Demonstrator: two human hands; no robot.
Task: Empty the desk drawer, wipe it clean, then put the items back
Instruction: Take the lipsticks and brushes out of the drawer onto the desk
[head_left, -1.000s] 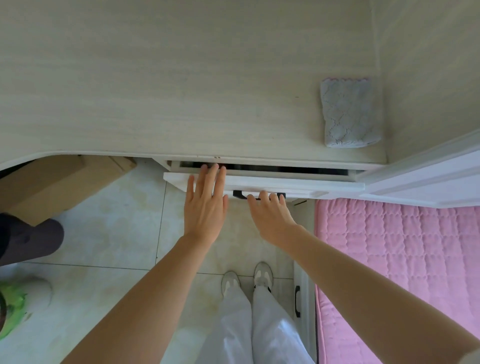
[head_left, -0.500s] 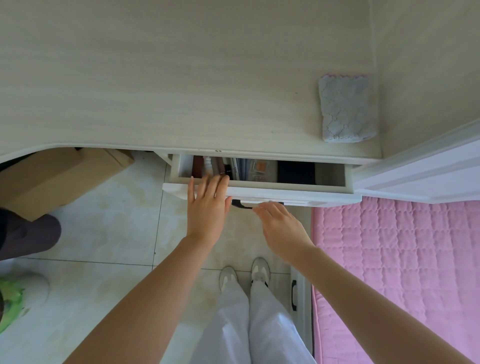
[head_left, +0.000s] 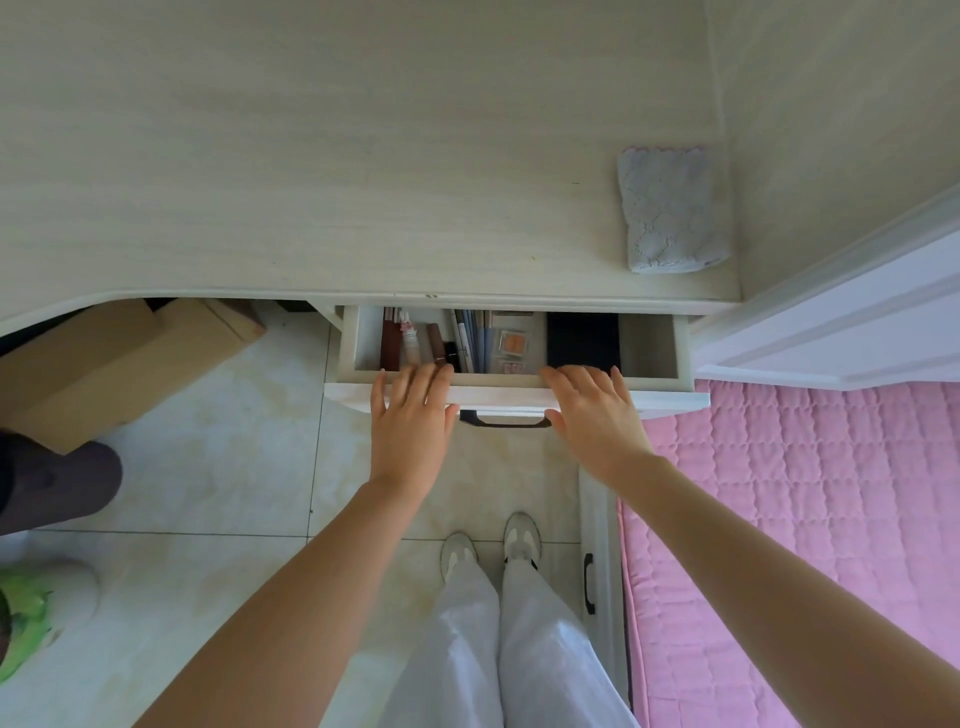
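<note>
Two hands flat on drawer front lip, part-open under desk: left hand fingers straight, right hand relaxed, gripping nothing. Inside, left to right: tubes, pens, compact, black box; likely light, rigid, pinch singly. Cloth soft, far right

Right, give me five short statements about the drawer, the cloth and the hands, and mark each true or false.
1. The drawer is open, with items inside. True.
2. The grey cloth lies inside the drawer. False: it lies on the desk top, at the right.
3. The left hand grips the cloth. False: its straight fingers reach over the drawer front.
4. The right hand holds nothing. True.
5. The black handle shows between the two hands. True.
</note>
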